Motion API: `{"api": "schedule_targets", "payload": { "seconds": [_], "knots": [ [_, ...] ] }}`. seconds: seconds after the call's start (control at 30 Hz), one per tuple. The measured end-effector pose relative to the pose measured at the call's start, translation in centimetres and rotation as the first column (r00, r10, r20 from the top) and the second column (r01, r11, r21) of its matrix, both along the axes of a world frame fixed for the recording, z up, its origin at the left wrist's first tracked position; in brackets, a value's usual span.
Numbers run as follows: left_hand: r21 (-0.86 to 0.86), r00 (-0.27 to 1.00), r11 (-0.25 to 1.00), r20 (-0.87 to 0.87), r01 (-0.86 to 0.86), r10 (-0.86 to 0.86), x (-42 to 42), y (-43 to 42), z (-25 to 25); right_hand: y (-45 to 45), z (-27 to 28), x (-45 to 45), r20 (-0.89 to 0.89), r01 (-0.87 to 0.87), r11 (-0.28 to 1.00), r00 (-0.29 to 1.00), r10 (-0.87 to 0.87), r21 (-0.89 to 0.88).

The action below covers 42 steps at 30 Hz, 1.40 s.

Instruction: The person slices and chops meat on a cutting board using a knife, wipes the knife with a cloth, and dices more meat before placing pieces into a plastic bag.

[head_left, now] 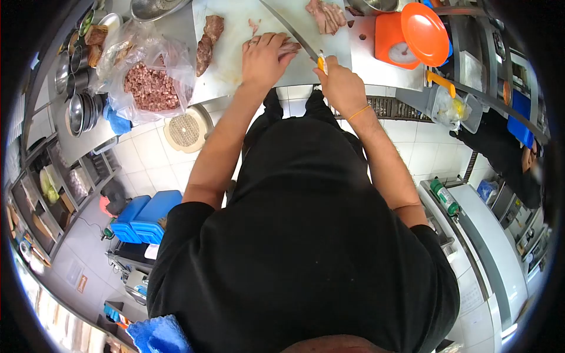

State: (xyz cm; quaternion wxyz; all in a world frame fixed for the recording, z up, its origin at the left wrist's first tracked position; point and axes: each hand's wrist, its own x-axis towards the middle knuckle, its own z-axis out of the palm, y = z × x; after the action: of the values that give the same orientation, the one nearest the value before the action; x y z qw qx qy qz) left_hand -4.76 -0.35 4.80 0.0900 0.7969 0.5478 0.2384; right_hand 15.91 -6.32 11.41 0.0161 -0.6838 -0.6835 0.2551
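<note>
On the white cutting board point(226, 65), my left hand point(263, 59) presses a piece of meat point(289, 48) down with its fingers curled over it. My right hand point(342, 88) grips a knife point(292, 30) by its yellow handle; the long blade points up and left, just beyond the meat. A browned strip of meat point(210, 44) lies at the board's left, and sliced meat point(325, 16) sits at its upper right. Small scraps point(253, 26) are above my left hand. Left of the board, an open plastic bag holds diced meat point(154, 88).
An orange kitchen scale point(395, 44) stands right of the board. Stacked metal bowls point(83, 113) and a blue cloth point(116, 120) are at the left. Blue bins point(154, 216) stand on the left below. A person in dark clothes point(500, 141) is at the far right.
</note>
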Motion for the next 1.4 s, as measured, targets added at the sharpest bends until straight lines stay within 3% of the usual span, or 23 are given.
{"api": "schedule_targets", "payload": {
  "seconds": [0.13, 0.4, 0.57, 0.73, 0.87, 1.23, 1.4],
  "knots": [
    [-0.11, 0.999, 0.993, 0.006, 0.035, -0.034, -0.2, 0.4, -0.8, 0.0, 0.1, -0.3, 0.035, -0.037, 0.999, 0.999, 0.037, 0.007],
    [-0.057, 0.998, 0.997, 0.032, 0.057, -0.055, 0.3, 0.4, -1.0, -0.1, -2.2, -0.8, 0.08, -0.07, 0.997, 0.994, 0.074, -0.045],
    [-0.04, 0.996, 0.995, 0.014, 0.091, -0.09, 0.1, 0.6, -1.2, 3.0, -3.2, -2.1, 0.007, -0.097, 0.995, 0.995, 0.097, 0.02],
    [-0.039, 0.994, 0.999, 0.109, 0.006, -0.002, 0.1, 0.0, -1.6, 3.6, 0.2, -1.9, 0.02, -0.134, 0.991, 0.991, 0.135, -0.021],
    [-0.141, 0.993, 0.99, 0.114, -0.015, 0.031, -0.3, 0.3, -1.0, 0.9, 2.9, -2.0, 0.052, -0.121, 0.99, 0.991, 0.125, -0.076],
    [-0.152, 0.997, 0.986, 0.059, 0.064, -0.055, -0.6, 1.5, -1.7, 2.7, -3.2, -3.3, -0.017, -0.048, 0.997, 0.999, 0.047, -0.065],
    [-0.183, 0.986, 0.982, 0.164, 0.055, -0.025, -0.9, 1.1, -1.5, 4.1, -0.5, -3.3, -0.005, -0.104, 0.99, 0.995, 0.104, -0.095]
  ]
}}
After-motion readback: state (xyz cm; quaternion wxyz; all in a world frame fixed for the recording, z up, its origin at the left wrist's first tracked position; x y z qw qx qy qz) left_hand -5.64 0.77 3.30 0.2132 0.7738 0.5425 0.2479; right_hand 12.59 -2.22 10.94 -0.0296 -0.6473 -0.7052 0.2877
